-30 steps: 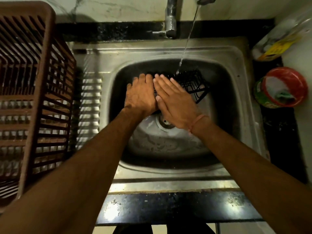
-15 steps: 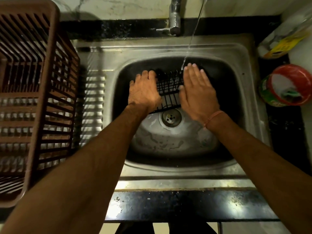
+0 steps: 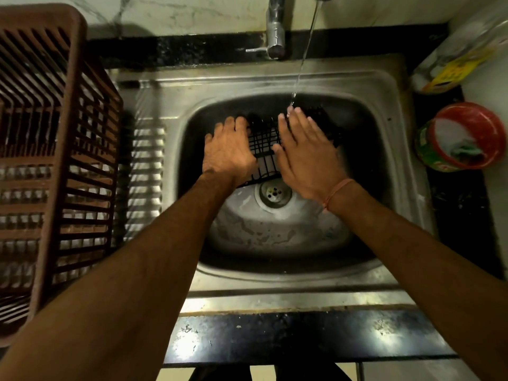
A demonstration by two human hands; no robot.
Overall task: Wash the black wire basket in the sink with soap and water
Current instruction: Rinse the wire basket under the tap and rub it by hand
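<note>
We have the basket lying low in the sink, at the far side of the bowl just beyond the drain, with the thin stream from the tap falling onto its far right part. Our left hand rests on its left side, fingers curled over the wires; whether that grip closes around a wire or only presses down we cannot tell. Our right hand lies flat and spread on the right side, its grip wide, holding nothing.

We judge the basket light and stiff: thin coated wire in an open grid, unlikely to bend under a palm and not fragile. Wet and soapy, the wires will probably be slick, and a flat press may let it skate on the steel bowl. The surer hold looks to be the rim or an outer edge wire, with fingers hooked through the grid, so that one hand pins it while the other rubs along the bars. The soap tub stands on the tabletop to the right, well apart.
</note>
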